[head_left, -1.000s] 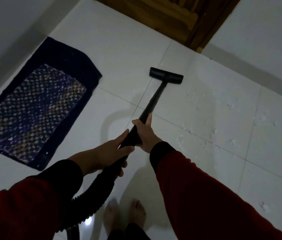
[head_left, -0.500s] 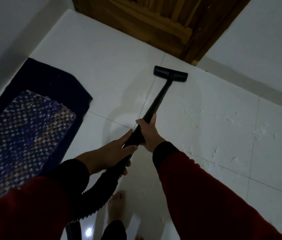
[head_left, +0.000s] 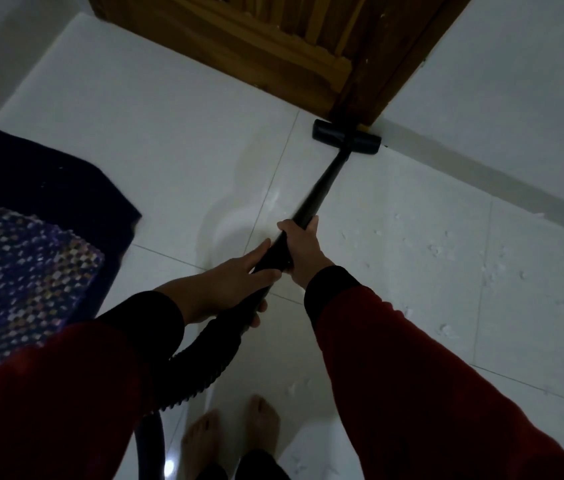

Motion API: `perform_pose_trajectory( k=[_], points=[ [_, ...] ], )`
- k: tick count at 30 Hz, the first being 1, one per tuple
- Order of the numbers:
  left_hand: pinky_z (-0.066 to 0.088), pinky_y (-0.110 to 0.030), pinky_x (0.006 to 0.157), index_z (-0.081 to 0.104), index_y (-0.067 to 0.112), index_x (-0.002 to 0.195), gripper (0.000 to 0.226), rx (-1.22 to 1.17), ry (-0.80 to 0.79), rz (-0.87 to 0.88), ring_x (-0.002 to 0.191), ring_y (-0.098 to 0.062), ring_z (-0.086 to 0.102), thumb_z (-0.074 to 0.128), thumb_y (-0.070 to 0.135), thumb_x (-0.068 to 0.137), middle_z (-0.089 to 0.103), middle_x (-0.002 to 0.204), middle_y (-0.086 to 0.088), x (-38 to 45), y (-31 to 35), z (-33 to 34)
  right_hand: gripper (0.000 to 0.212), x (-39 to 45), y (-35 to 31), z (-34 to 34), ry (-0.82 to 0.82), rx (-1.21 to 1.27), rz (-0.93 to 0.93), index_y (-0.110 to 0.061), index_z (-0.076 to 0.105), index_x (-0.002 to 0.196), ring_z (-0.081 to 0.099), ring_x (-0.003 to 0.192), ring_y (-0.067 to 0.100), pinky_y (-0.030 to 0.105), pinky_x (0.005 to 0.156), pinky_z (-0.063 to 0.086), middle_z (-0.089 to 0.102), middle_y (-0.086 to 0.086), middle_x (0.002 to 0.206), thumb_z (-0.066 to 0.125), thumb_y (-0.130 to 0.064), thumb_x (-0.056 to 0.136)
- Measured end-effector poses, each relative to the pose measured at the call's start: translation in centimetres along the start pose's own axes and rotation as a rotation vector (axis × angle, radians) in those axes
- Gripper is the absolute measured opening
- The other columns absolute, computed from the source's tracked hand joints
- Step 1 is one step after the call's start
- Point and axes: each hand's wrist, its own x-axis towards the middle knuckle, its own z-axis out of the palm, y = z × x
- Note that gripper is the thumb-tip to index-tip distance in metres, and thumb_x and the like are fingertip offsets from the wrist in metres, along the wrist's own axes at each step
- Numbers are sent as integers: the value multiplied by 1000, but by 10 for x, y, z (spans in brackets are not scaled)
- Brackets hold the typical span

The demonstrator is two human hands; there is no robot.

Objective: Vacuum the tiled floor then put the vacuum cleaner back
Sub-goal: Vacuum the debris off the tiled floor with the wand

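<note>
**Nozzle pushed out to the door corner**

Since the earlier frames the floor nozzle [head_left: 345, 141] has travelled forward from open tile to the foot of the wooden door [head_left: 273, 39], right at the wall skirting [head_left: 481, 174]. The view has tipped with it, and both bare feet [head_left: 232, 438] show again.

Left to right:
- Purple woven mat [head_left: 24, 258], well left of the fingers, not touched.
- Ribbed hose [head_left: 204, 362] curls down behind the left hand [head_left: 232, 282]. Fingers wrapped over the wand's rear grip, index finger laid along it.
- Black wand [head_left: 322, 188] runs up and away from the fingers. The right hand [head_left: 303, 247] is clamped around it just ahead of the left.
- White scraps [head_left: 440, 251] lie scattered on the tiled floor [head_left: 169, 140] right of the right-hand fingers, not yet picked up.

Risks, as I judge them:
- More push would knock the nozzle into door or skirting.
- The hose trails near the feet and could snag.
- A stroke swung left might catch the mat edge.

No brand, label or writing is legible; the light is dim.
</note>
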Motion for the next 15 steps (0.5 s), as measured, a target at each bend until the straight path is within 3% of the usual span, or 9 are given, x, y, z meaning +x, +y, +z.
perform_pose_trajectory(
  k=[6,15],
  points=[
    [50,-23,48,19,49,143,54,-1,-40,12,53,-15,58,44,32,98,55,81,-14,3,24,27,71,-7,-17,-31,8,1,10,-34,14,149,55,75,22,34,58,47,50,4,95,51,-15,92],
    [49,-26,48,17,45,146,57,-29,-98,-46,51,-17,57,44,32,98,57,76,-13,-26,21,43,71,-50,-6,-45,23,32,75,-35,10,150,56,76,23,34,54,48,47,3,95,49,-14,94]
  ],
)
